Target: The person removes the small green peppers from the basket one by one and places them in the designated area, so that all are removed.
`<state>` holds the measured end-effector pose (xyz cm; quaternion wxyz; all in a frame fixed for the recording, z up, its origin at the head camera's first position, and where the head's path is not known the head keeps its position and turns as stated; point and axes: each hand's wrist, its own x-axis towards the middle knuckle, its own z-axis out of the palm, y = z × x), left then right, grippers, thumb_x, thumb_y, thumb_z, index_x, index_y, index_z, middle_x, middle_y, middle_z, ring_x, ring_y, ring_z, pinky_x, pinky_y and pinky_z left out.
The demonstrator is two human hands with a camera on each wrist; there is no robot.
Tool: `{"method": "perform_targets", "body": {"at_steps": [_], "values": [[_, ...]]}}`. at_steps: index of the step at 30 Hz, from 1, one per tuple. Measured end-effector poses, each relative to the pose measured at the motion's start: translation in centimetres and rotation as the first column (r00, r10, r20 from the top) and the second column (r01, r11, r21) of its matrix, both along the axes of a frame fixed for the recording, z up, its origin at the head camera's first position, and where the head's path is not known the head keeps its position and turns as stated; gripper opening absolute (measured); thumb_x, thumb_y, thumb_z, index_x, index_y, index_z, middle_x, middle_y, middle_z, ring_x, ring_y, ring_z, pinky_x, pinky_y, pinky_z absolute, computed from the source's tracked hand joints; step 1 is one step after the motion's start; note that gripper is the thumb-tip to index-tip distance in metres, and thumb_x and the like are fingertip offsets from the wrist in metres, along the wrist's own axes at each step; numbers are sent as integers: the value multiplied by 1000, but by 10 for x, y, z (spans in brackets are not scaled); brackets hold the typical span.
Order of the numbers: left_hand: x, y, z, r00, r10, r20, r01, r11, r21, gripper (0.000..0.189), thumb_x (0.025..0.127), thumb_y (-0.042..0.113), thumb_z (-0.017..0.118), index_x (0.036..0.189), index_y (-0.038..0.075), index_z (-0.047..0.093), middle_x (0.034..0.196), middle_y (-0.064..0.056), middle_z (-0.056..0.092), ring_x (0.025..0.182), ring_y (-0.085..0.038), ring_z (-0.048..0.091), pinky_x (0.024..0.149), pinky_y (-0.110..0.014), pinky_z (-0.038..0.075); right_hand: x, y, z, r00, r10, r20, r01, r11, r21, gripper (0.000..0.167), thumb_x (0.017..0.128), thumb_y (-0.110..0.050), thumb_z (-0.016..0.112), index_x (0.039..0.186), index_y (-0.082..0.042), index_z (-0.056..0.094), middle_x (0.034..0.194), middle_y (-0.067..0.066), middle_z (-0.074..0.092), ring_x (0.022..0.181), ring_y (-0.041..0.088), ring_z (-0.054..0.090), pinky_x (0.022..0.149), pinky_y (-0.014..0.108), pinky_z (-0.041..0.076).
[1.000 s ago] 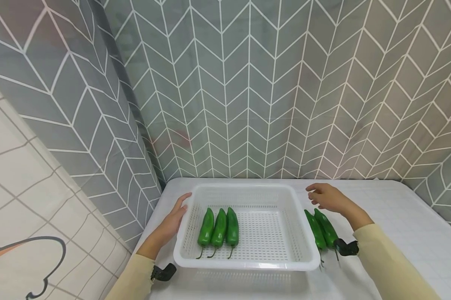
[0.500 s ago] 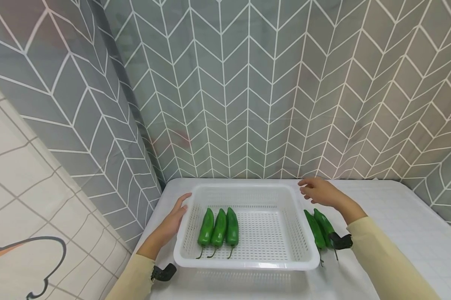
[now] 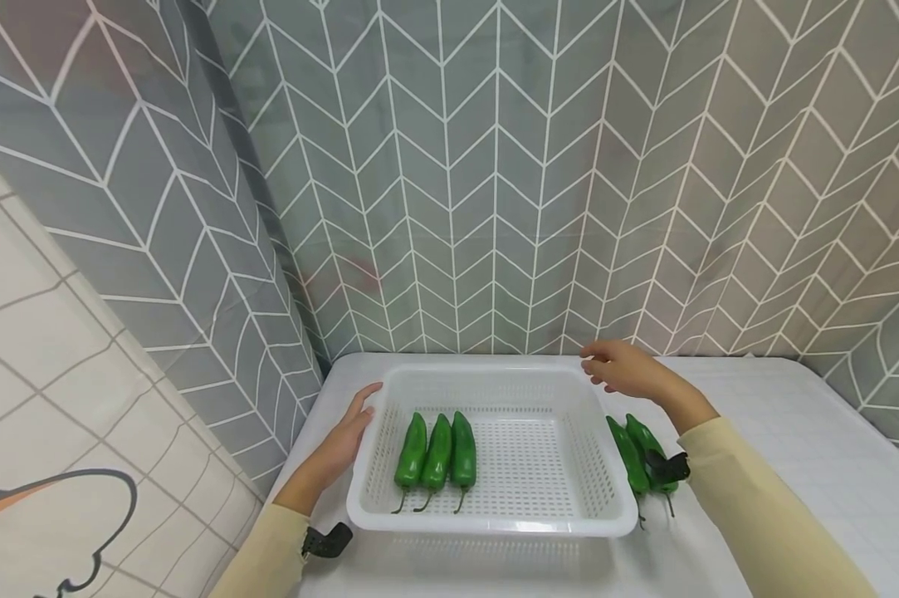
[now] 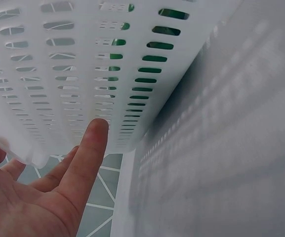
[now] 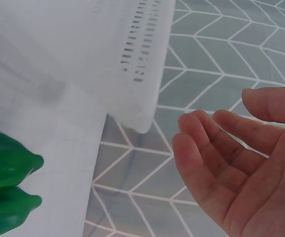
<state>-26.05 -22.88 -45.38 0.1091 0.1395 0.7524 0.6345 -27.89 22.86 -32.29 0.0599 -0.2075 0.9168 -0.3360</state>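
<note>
A white perforated plastic basket (image 3: 494, 525) stands on the table, with three green peppers (image 3: 437, 455) side by side in its left half, stems toward me. My left hand (image 3: 342, 442) is at the basket's left side; the left wrist view shows its fingers extended along the outer wall, one fingertip against or very near it. Above the table by the basket's back right corner is my right hand (image 3: 627, 370), fingers loosely bent and holding nothing. Two more green peppers (image 3: 628, 461) lie outside the basket, along its right side, partly hidden by the basket rim and a black wrist device.
The white-covered table (image 3: 778, 432) extends to the right of the basket. A grey curtain (image 3: 494, 208) with white chevron lines hangs behind it and at the left. Black devices (image 3: 328, 540) are strapped at both wrists.
My right hand has moved left and slightly away from me, from above the loose peppers toward the basket's back right corner. My left hand, the basket and the peppers stay in place.
</note>
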Motion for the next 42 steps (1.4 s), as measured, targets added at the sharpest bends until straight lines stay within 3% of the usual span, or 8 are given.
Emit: {"method": "perform_targets", "body": {"at_steps": [8,19,26,35,42], "values": [[1,0,-1,1000,10,1,-10,1000,-12,49,113,31,20,161,27,9,163,-15,27,146,-38,33,113,-45,34,-2,-15,7,1000,16,-13,-16,1000,13,41,105,-11,52,135,17,50,119,32,64,102,41,67,83,49,58],[0,0,-2,1000,12,-4,-12,1000,-15,49,113,30,20,161,27,10,163,-15,27,147,-38,32,115,-51,31,-7,-36,8,998,45,-39,-45,999,11,38,103,-11,54,130,16,55,107,23,70,95,35,70,78,45,60],[1,1,0,1000,11,-10,-11,1000,-10,49,113,31,20,161,27,10,163,-17,27,146,-40,32,114,-51,33,-10,-50,8,998,62,-24,-61,998,6,37,103,-10,55,130,15,55,112,25,68,97,35,69,79,45,60],[1,2,0,1000,15,-3,-15,1000,-3,49,114,28,20,161,27,11,162,-17,28,146,-39,33,114,-51,34,-18,-64,-4,996,86,-32,-86,996,9,33,101,-7,57,124,16,59,103,22,70,88,31,71,72,41,61],[3,3,2,1000,27,7,-27,1000,2,48,113,29,20,161,28,12,163,-15,28,146,-39,33,115,-52,32,-20,-74,-13,996,79,31,-79,997,14,35,101,-8,57,126,16,57,104,22,70,88,29,70,73,40,60]]}}
